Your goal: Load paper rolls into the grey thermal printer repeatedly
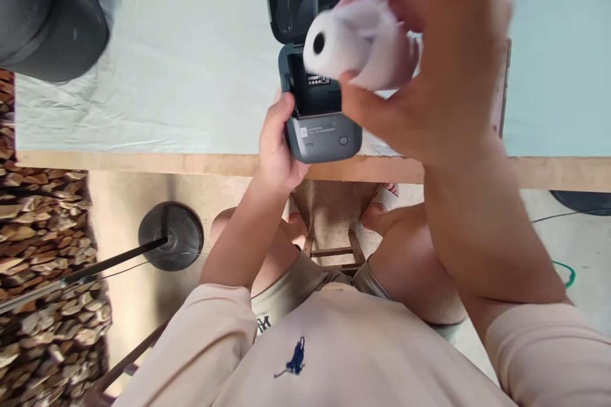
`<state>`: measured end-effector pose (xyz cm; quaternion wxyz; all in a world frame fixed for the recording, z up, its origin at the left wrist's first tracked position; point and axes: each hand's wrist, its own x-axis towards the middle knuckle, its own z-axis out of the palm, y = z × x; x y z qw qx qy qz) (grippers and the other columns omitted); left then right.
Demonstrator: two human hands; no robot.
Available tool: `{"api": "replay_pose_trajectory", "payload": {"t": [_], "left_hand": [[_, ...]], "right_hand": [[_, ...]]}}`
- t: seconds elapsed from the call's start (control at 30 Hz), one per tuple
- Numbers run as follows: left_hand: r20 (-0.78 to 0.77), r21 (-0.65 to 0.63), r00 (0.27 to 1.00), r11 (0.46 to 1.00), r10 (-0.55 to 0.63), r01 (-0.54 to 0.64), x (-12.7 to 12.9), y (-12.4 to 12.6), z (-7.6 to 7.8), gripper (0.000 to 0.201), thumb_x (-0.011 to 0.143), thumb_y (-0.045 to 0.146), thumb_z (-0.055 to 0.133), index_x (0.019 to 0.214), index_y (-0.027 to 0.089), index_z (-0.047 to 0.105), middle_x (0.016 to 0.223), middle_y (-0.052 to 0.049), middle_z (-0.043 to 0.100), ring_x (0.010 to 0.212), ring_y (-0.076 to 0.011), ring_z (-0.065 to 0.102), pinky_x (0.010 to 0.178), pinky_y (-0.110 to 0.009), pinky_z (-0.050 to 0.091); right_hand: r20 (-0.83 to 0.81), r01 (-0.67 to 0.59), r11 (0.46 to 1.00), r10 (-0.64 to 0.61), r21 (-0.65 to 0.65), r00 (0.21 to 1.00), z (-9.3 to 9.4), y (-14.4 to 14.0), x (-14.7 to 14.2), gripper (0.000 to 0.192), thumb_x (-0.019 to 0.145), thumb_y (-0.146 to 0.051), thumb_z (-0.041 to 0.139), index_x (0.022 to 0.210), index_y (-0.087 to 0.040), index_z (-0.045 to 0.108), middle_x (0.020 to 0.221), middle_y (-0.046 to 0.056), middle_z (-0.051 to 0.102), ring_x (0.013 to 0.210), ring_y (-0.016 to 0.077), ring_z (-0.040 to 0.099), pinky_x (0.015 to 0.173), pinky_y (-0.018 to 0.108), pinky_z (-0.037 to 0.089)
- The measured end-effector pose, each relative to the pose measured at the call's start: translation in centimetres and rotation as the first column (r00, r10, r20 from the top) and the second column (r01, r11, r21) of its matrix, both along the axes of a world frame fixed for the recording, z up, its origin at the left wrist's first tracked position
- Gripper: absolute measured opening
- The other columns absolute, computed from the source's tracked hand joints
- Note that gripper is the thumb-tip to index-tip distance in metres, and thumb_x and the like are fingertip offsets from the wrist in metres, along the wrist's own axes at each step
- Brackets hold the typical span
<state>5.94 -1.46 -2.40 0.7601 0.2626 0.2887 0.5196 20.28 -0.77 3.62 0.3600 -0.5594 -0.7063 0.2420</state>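
Our right hand (pixel 429 70) grips the white paper roll (pixel 356 44) in the air above the open label printer (pixel 317 117), which our left hand (pixel 279 146) clasps at the table edge (pixel 143 163). The loose paper end may unwind, or the printer may tip off.

The right hand (pixel 429 57) is blurred and hides the far end of the paper roll (pixel 356 44). The printer (pixel 317 114) lid runs off the top edge, its label too small to read. A dark object (pixel 48 13) is cut off at the top-left corner
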Motion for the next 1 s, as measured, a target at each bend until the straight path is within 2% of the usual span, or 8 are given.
{"api": "replay_pose_trajectory", "payload": {"t": [0.2, 0.37, 0.53, 0.6, 0.67, 0.77, 0.87, 1.0], "left_hand": [[-0.084, 0.070, 0.993, 0.995, 0.079, -0.074, 0.6, -0.5, 0.0, 0.020, 0.081, 0.025, 0.043, 0.100, 0.021, 0.048, 0.096, -0.003, 0.059, 0.128, -0.0205, 0.032, 0.104, -0.037, 0.033], [-0.103, 0.027, 0.994, 0.999, 0.032, -0.030, 0.3, -0.2, 0.4, 0.029, 0.083, 0.038, 0.034, 0.095, 0.020, 0.053, 0.099, -0.006, 0.060, 0.127, -0.0204, 0.033, 0.102, -0.033, 0.036], [-0.074, 0.003, 0.997, 1.000, -0.013, 0.013, -0.2, -0.1, 0.3, 0.029, 0.081, 0.036, 0.036, 0.090, 0.017, 0.055, 0.094, -0.007, 0.060, 0.122, -0.0247, 0.040, 0.100, -0.038, 0.037], [-0.079, 0.010, 0.997, 1.000, -0.009, 0.009, -0.2, -0.2, -0.1, 0.019, 0.075, 0.026, 0.048, 0.091, 0.018, 0.054, 0.093, -0.006, 0.060, 0.119, -0.0263, 0.042, 0.098, -0.040, 0.039], [-0.103, 0.013, 0.995, 1.000, -0.003, 0.005, -0.3, -0.4, -0.4, 0.026, 0.071, 0.019, 0.054, 0.096, 0.020, 0.052, 0.091, -0.004, 0.060, 0.116, -0.0279, 0.045, 0.094, -0.042, 0.042], [-0.157, 0.016, 0.988, 1.000, 0.009, -0.007, -0.5, -0.7, -0.6, 0.037, 0.066, 0.020, 0.061, 0.102, 0.022, 0.052, 0.086, -0.002, 0.060, 0.114, -0.0293, 0.047, 0.091, -0.042, 0.044], [-0.151, 0.018, 0.988, 1.000, 0.005, -0.002, -0.6, -0.8, -0.3, 0.045, 0.063, 0.021, 0.062, 0.106, 0.026, 0.051, 0.089, -0.002, 0.061, 0.119, -0.0282, 0.042, 0.095, -0.041, 0.041], [-0.017, 0.047, 1.000, 0.999, -0.006, 0.007, -0.5, -0.6, 0.0, 0.032, 0.076, 0.039, 0.045, 0.102, 0.024, 0.055, 0.105, -0.003, 0.060, 0.127, -0.0247, 0.032, 0.102, -0.039, 0.036]], "right_hand": [[0.517, -0.088, 0.995, 0.052, 0.045, 0.854, -1.2, 0.0, -1.1, 0.040, 0.071, -0.020, 0.041, 0.110, -0.031, 0.040, 0.097, -0.006, 0.056, 0.086, 0.0113, 0.053, 0.080, 0.031, 0.032], [0.446, -0.129, 0.971, 0.025, 0.203, 0.895, -1.7, 0.1, -0.6, 0.020, 0.079, -0.027, 0.033, 0.079, -0.023, 0.053, 0.078, -0.003, 0.055, 0.083, 0.0092, 0.050, 0.075, 0.028, 0.028], [0.327, -0.399, 0.909, 0.342, 0.125, 0.881, -0.2, -0.6, -0.1, 0.019, 0.071, -0.039, 0.051, 0.084, -0.028, 0.059, 0.078, -0.007, 0.058, 0.077, 0.0046, 0.053, 0.074, 0.024, 0.035], [0.145, -0.326, 0.930, 0.304, 0.171, 0.942, 0.4, -0.8, 0.0, 0.022, 0.075, -0.039, 0.047, 0.077, -0.020, 0.058, 0.071, -0.004, 0.057, 0.066, 0.0018, 0.049, 0.063, 0.020, 0.035], [-0.011, -0.070, 0.970, 0.075, 0.234, 0.997, 0.7, -0.8, 0.0, 0.025, 0.081, -0.032, 0.038, 0.073, -0.014, 0.054, 0.067, -0.001, 0.052, 0.062, 0.0004, 0.045, 0.058, 0.018, 0.031], [-0.070, 0.185, 0.962, -0.174, 0.202, 0.982, 0.3, -0.3, -0.1, 0.020, 0.078, -0.023, 0.040, 0.093, -0.013, 0.050, 0.089, 0.001, 0.051, 0.080, 0.0026, 0.047, 0.066, 0.016, 0.037], [-0.083, 0.070, 0.997, -0.071, -0.013, 0.994, -0.6, 0.1, -0.1, 0.041, 0.074, -0.026, 0.047, 0.112, -0.014, 0.040, 0.113, 0.002, 0.044, 0.102, 0.0048, 0.044, 0.083, 0.016, 0.042], [-0.058, -0.058, 0.985, 0.049, -0.163, 0.997, -0.9, 0.0, -0.2, 0.051, 0.072, -0.037, 0.049, 0.118, -0.020, 0.034, 0.113, 0.000, 0.046, 0.095, 0.0035, 0.048, 0.080, 0.016, 0.044]]}}
